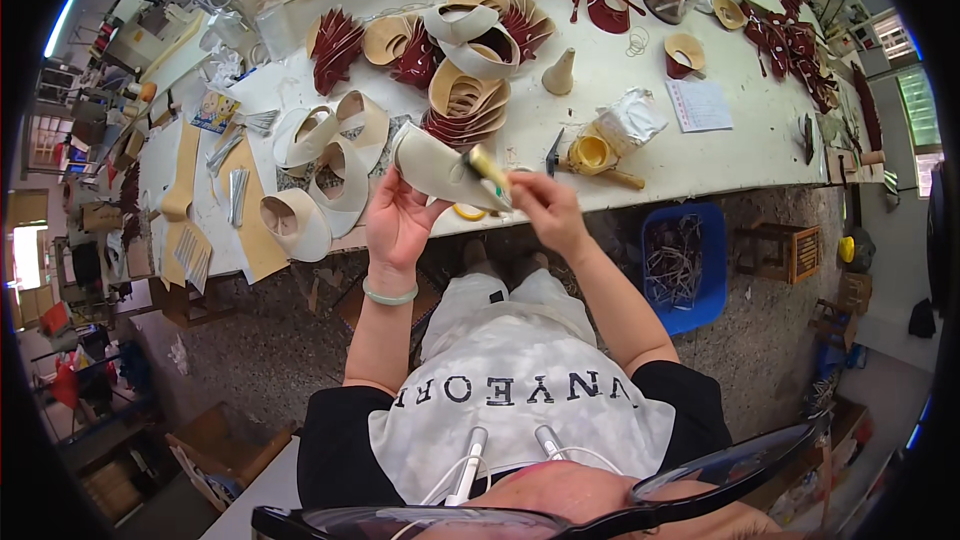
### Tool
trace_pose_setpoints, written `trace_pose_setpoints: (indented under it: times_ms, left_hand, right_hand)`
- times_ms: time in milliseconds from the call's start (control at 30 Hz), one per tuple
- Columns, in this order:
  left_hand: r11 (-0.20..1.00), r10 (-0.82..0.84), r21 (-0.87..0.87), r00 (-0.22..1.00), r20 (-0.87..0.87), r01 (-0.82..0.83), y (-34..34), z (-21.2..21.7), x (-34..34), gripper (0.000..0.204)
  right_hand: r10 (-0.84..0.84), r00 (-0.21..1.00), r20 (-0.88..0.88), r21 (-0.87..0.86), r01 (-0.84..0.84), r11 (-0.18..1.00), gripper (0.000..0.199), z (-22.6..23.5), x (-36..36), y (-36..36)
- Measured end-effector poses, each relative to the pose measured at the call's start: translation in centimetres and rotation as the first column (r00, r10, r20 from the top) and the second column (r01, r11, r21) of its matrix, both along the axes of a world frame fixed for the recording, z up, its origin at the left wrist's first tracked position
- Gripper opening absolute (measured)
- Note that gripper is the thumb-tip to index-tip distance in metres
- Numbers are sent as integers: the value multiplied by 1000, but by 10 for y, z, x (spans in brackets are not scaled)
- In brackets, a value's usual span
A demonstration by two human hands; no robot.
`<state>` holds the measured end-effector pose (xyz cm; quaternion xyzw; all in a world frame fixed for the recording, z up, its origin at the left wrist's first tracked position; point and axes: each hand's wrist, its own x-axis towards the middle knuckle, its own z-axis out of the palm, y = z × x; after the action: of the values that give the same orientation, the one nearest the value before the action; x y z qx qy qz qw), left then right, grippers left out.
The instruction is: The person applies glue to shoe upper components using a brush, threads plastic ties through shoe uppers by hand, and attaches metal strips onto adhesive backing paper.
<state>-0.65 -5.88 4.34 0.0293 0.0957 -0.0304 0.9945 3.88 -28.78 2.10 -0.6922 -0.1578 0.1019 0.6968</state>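
My left hand (pixel 396 222) grips a white shoe upper (pixel 428 162) by its near edge, holding it up over the front of the table. Closed fingers of my right hand (pixel 548 208) hold a small brush (pixel 484 166), its head up against the right part of that upper. Whether the bristles touch the surface is hard to tell. Further white shoe uppers (pixel 342 180) stand on the table left of my hands. To the right sits a pot of yellow glue (pixel 592 152), with a crinkled pale wrapping (pixel 632 116) behind it.
Stacks of dark red uppers (pixel 338 48) and beige-lined ones (pixel 466 100) stand farther back. A beige cone (pixel 560 72), a paper sheet (pixel 700 105) and a hammer (pixel 554 152) lie or stand rightward. Below the table edge is a blue bin (pixel 712 270) of scraps, near a wooden stool (pixel 778 252).
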Motion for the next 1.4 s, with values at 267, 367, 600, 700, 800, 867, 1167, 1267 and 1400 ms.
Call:
trace_pose_setpoints:
  times_ms: [267,367,600,700,800,867,1167,1267,1400]
  left_hand:
    - [938,-124,-315,988,92,147,9,6,-15,41]
    - [957,-109,-258,987,115,136,13,-1,-14,42]
    - [948,-103,-278,975,196,156,27,-17,-10,43]
    - [928,-93,-341,982,166,146,27,-6,-14,43]
    - [921,-125,-338,970,208,191,27,-7,-8,43]
    - [899,-125,-396,977,176,186,25,-13,-8,43]
    - [845,46,535,999,-22,-27,-7,-33,-30,54]
    - [619,149,782,967,-209,73,-21,-61,-46,61]
    - [554,362,832,902,-237,-4,3,-144,-65,58]
  right_hand:
    - [243,962,-124,257,-206,944,21,18,6,5]
    - [205,976,-78,-38,-209,977,18,-3,24,-2]
    - [241,956,167,-93,-228,969,21,10,13,8]
    - [168,953,-251,12,-170,985,23,-11,26,-8]
    - [362,905,-223,433,-241,868,33,13,17,14]
    - [428,859,-281,473,-264,840,40,25,19,38]
    - [318,759,-569,378,-103,920,37,-13,27,99]
    - [303,720,-624,322,-116,940,38,-51,23,118]
    - [158,980,-119,-323,-188,927,27,-81,27,124]
